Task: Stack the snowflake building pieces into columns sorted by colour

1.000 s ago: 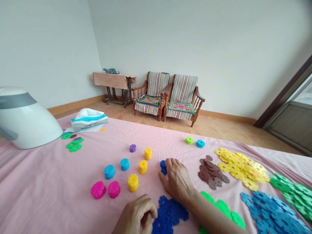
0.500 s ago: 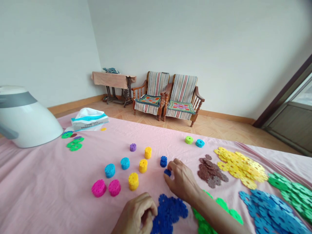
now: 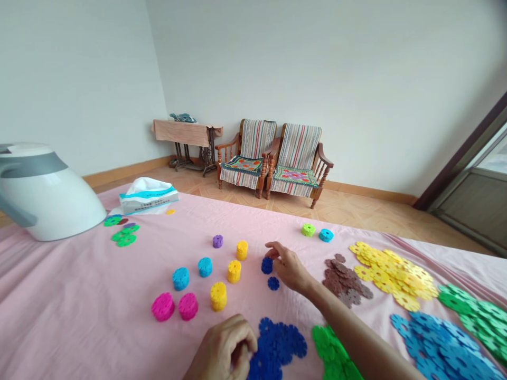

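Note:
My right hand (image 3: 287,265) reaches out over the pink tablecloth (image 3: 79,301), fingers pinched beside a small dark blue stack (image 3: 266,265). A single dark blue snowflake disc (image 3: 273,283) lies flat just below it. My left hand (image 3: 225,351) is curled at the bottom edge, touching the pile of dark blue discs (image 3: 277,345); what it grips is hidden. Short stacks stand to the left: yellow (image 3: 218,295), pink (image 3: 162,306), light blue (image 3: 180,278) and purple (image 3: 217,241).
Loose disc piles lie to the right: brown (image 3: 344,279), yellow (image 3: 394,273), blue (image 3: 439,343), green (image 3: 475,311) and green (image 3: 330,353). A white kettle-like appliance (image 3: 43,195) and a tissue pack (image 3: 148,194) sit at the left. Two armchairs (image 3: 273,163) stand beyond.
My right hand has moved away from me and up to the dark blue stack, leaving one blue disc flat on the cloth. My left hand has barely moved.

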The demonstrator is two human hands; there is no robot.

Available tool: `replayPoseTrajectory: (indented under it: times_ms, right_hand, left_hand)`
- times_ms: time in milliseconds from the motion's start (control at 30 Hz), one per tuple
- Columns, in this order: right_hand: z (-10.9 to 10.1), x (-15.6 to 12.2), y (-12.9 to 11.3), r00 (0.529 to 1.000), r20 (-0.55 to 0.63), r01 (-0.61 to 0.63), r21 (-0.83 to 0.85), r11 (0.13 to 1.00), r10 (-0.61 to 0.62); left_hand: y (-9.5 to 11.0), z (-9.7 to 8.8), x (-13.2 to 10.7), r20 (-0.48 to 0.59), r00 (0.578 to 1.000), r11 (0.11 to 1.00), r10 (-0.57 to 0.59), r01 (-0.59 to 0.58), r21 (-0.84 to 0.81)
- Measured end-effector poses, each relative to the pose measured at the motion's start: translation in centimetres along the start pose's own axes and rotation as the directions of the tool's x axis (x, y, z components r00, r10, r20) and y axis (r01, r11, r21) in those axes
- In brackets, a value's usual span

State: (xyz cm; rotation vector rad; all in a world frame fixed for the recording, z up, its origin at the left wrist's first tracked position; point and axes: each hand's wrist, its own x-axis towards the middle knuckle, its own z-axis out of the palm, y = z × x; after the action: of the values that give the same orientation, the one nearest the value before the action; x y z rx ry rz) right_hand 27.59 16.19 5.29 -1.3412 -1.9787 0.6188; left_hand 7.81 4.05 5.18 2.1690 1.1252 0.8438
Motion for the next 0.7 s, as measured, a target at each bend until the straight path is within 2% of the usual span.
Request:
replayPoseTrajectory:
  times_ms: [433,567,700]
  right_hand:
    - [-0.1,-0.5,0.2,0.999,-0.002,-0.035,0.105,0.994,0.036]
    - [-0.8,-1.4,-0.1,0.993,-0.1,-0.057,-0.006,0.998,0.056]
    - [-1.3,-3.8,-1.6,0.998,-0.05,-0.036,-0.183,0.983,0.028]
  left_hand:
    - [0.2,-0.1,0.2,0.008,1.0,1.0,0.01,-0.01,0.01]
    - [0.1,-0.1,0.2,0.013,1.0,1.0,0.009,-0.009,0.014]
    - [-0.1,0.0,0.1,0.012,1.0,1.0,-0.006,0.006,0.017]
